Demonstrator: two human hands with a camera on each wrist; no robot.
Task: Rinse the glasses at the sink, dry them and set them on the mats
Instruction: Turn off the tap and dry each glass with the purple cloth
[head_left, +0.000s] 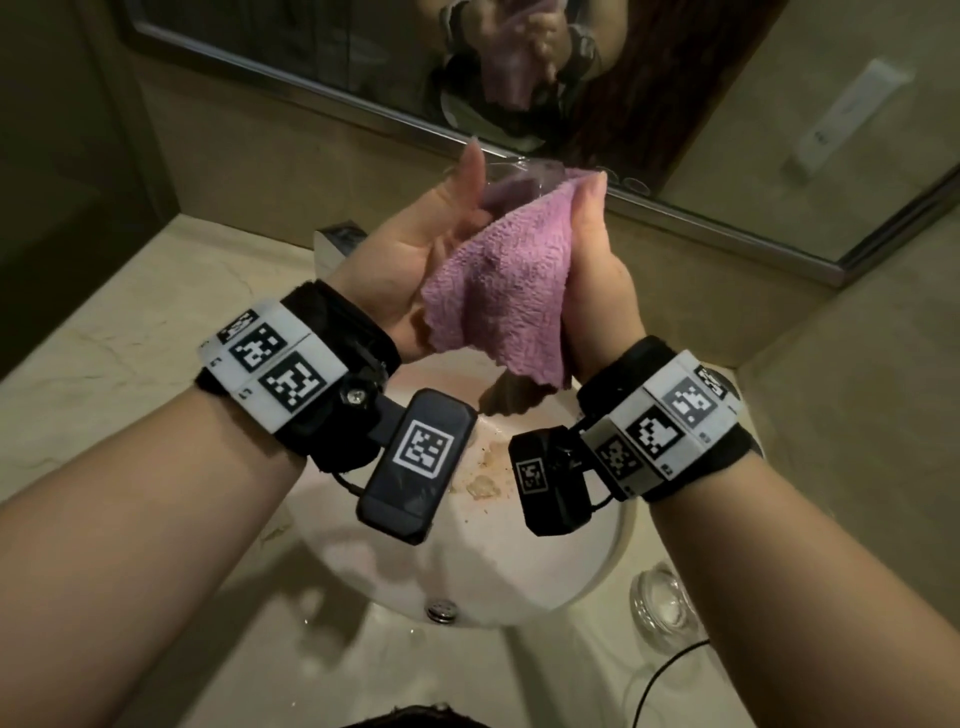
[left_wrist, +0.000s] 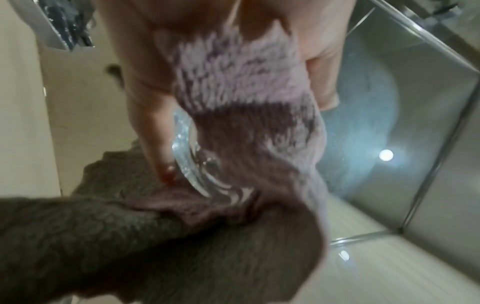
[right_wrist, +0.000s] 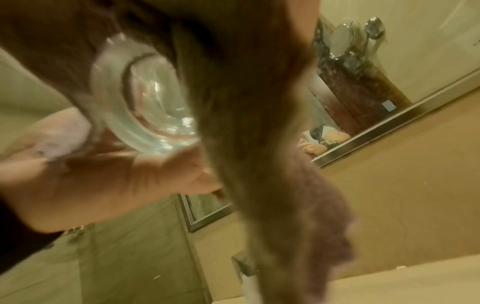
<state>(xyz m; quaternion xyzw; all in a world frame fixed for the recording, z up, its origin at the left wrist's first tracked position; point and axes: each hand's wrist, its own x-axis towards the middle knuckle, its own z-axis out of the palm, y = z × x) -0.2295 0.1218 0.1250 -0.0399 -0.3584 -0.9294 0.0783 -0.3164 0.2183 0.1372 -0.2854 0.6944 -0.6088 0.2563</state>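
A pale marble counter (head_left: 130, 332) runs round a white oval sink (head_left: 519, 571) stained rusty brown towards its far side, with a chrome knob (head_left: 442, 609) on the near rim. At the near right corner of the counter stands a second glass (head_left: 666, 604), clear and thick-walled, a black cable (head_left: 660, 675) curving just past it. Above the basin both hands are raised. The left hand (head_left: 415, 249) cups a clear tumbler (head_left: 511, 179) from the side, thumb straight up along its wall; the wrist views show its heavy round base (left_wrist: 197, 164) against the fingers. The right hand (head_left: 597, 270) pinches a pink terry cloth (head_left: 498, 291) against the glass — the cloth is pushed into its mouth and drapes down over the sink. Most of the tumbler is hidden by cloth and fingers, and both wrist views are smeared. Behind, a metal-framed mirror (head_left: 727, 228) along the far edge reflects the hands and cloth; a white box (head_left: 337, 244) at the far rim is largely blocked by the left hand.
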